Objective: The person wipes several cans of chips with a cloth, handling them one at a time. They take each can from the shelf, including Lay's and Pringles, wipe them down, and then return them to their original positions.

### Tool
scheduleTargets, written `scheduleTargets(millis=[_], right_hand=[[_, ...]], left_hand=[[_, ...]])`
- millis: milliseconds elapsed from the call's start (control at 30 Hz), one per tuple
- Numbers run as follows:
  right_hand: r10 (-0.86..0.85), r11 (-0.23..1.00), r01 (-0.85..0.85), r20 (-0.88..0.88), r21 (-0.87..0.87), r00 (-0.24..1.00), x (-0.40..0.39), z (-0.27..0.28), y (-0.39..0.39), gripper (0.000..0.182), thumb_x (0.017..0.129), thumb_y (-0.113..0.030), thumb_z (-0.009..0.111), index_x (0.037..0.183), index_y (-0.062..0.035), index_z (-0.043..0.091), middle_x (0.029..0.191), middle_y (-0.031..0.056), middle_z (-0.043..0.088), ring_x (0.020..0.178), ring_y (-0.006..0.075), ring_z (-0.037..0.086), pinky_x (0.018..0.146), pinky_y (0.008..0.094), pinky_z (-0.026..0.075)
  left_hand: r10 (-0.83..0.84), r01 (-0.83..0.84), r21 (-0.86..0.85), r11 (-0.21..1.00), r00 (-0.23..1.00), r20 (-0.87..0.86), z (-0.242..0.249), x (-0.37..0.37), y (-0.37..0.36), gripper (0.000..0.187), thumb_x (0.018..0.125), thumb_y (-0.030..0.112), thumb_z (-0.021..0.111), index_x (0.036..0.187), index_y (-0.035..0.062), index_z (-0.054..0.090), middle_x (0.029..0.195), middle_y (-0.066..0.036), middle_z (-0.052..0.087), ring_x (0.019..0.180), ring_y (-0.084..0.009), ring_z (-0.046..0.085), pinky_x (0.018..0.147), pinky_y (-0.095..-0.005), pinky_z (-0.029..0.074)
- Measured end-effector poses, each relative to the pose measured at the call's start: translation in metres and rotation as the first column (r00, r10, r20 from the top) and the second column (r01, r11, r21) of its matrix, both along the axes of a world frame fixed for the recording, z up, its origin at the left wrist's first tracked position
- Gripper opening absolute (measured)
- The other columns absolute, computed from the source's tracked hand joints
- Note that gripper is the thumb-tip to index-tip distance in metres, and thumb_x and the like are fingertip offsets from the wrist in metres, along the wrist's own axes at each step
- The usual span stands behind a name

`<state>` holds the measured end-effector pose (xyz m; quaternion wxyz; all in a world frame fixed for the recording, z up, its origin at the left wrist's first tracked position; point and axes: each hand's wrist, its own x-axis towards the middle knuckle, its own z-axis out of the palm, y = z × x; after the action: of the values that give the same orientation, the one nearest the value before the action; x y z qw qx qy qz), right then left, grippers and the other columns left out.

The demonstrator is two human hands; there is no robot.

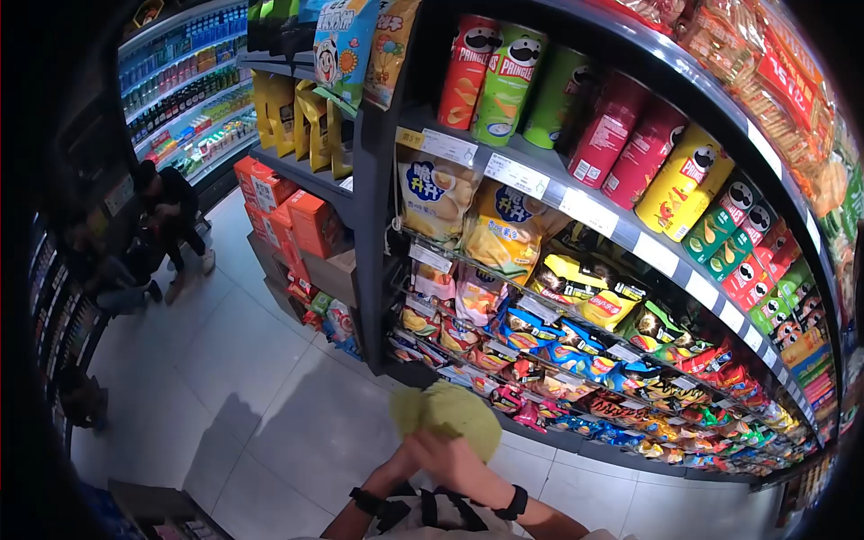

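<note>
Low in the middle of the head view, my left hand (pixel 400 465) and my right hand (pixel 448 461) are together at the lower edge of a yellow-green cloth (pixel 459 416). The fingers of both hands are bent and pressed around the cloth's edge, partly hiding each other. The cloth spreads out beyond the hands, above the tiled floor. Each wrist has a black band.
A curved shelf (pixel 589 212) with Pringles cans (pixel 508 83) and snack bags rises ahead and to the right. Orange boxes (pixel 310 225) stand left of it. Several people are at the far left, near a lit drinks cooler (pixel 184 90). Pale floor tiles (pixel 297 423) lie below.
</note>
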<state>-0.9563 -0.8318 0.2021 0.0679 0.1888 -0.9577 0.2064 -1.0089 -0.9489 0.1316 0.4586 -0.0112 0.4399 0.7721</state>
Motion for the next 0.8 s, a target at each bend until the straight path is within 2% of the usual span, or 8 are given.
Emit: scheduleTargets(millis=[100,233,267,333,467,567,667,800], right_hand=[[0.185,0.982,-0.184,0.270,-0.029,0.945,-0.004,-0.003,-0.032,0.037,0.086,-0.018,0.062,0.120,-0.0058,0.056,0.103,0.0107,0.062,0.082,0.0314,0.066,0.064,0.0378,0.055],[0.291,0.883,-0.141,0.287,-0.448,0.913,-0.022,0.021,-0.009,0.040,0.089,-0.023,0.062,0.123,-0.0041,0.054,0.103,0.0150,0.061,0.089,0.0338,0.064,0.073,0.0393,0.054],[0.260,0.903,-0.148,0.239,-0.405,0.936,-0.031,0.021,0.002,0.037,0.089,-0.023,0.061,0.118,-0.0006,0.055,0.107,0.0181,0.060,0.086,0.0387,0.063,0.069,0.0425,0.052],[0.162,0.973,-0.106,0.279,-0.207,0.946,-0.057,0.033,0.033,0.034,0.090,-0.023,0.061,0.114,0.0006,0.055,0.107,0.0176,0.059,0.091,0.0384,0.062,0.073,0.0444,0.050],[-0.081,0.931,0.028,-0.132,-0.364,0.988,-0.126,0.117,0.095,0.024,0.085,-0.004,0.063,0.108,0.0008,0.055,0.100,0.0178,0.058,0.090,0.0348,0.060,0.079,0.0382,0.050],[-0.279,0.909,0.076,-0.462,-0.409,0.842,-0.175,0.183,0.130,0.020,0.084,0.005,0.059,0.103,0.0014,0.057,0.099,0.0141,0.060,0.087,0.0278,0.063,0.074,0.0339,0.053],[-0.414,0.805,0.012,-0.547,-0.594,0.727,-0.224,0.228,0.153,0.029,0.083,0.005,0.060,0.111,0.0034,0.054,0.105,0.0158,0.058,0.096,0.0235,0.062,0.079,0.0317,0.055],[-0.512,0.793,0.083,-0.587,-0.603,0.628,-0.282,0.248,0.171,0.043,0.081,-0.004,0.067,0.119,0.0044,0.048,0.113,0.0198,0.053,0.104,0.0312,0.058,0.081,0.0380,0.054]], left_hand=[[0.076,-0.077,0.056,0.995,0.997,0.026,-0.016,0.002,-0.024,0.030,0.093,0.016,0.057,0.122,0.0070,0.054,0.117,-0.005,0.061,0.110,-0.0189,0.057,0.091,-0.0329,0.047],[0.177,-0.179,0.071,0.981,0.983,0.039,-0.024,-0.003,-0.034,0.032,0.093,0.017,0.056,0.123,0.0070,0.053,0.118,-0.006,0.060,0.111,-0.0189,0.056,0.092,-0.0331,0.047],[0.200,-0.202,0.080,0.976,0.979,0.035,-0.022,-0.010,-0.031,0.032,0.093,0.018,0.056,0.123,0.0070,0.053,0.118,-0.006,0.060,0.111,-0.0189,0.056,0.092,-0.0331,0.047],[0.230,-0.231,0.102,0.968,0.973,0.021,-0.019,-0.020,-0.019,0.032,0.093,0.018,0.056,0.123,0.0070,0.053,0.118,-0.006,0.059,0.111,-0.0189,0.056,0.092,-0.0332,0.046],[0.270,-0.266,0.126,0.956,0.963,-0.012,-0.008,-0.044,0.003,0.033,0.094,0.020,0.055,0.124,0.0070,0.052,0.119,-0.006,0.058,0.112,-0.0189,0.055,0.093,-0.0333,0.046],[0.307,-0.301,0.111,0.947,0.951,-0.043,-0.003,-0.052,0.011,0.034,0.094,0.020,0.055,0.125,0.0069,0.051,0.120,-0.007,0.058,0.112,-0.0189,0.055,0.093,-0.0335,0.046],[0.342,-0.339,0.066,0.939,0.938,-0.056,0.001,-0.058,0.010,0.035,0.094,0.021,0.055,0.126,0.0069,0.050,0.121,-0.007,0.057,0.113,-0.0189,0.055,0.094,-0.0336,0.046],[0.391,-0.392,-0.001,0.920,0.916,-0.087,0.004,-0.059,0.002,0.036,0.094,0.023,0.054,0.127,0.0069,0.049,0.122,-0.007,0.056,0.113,-0.0189,0.054,0.094,-0.0337,0.045]])
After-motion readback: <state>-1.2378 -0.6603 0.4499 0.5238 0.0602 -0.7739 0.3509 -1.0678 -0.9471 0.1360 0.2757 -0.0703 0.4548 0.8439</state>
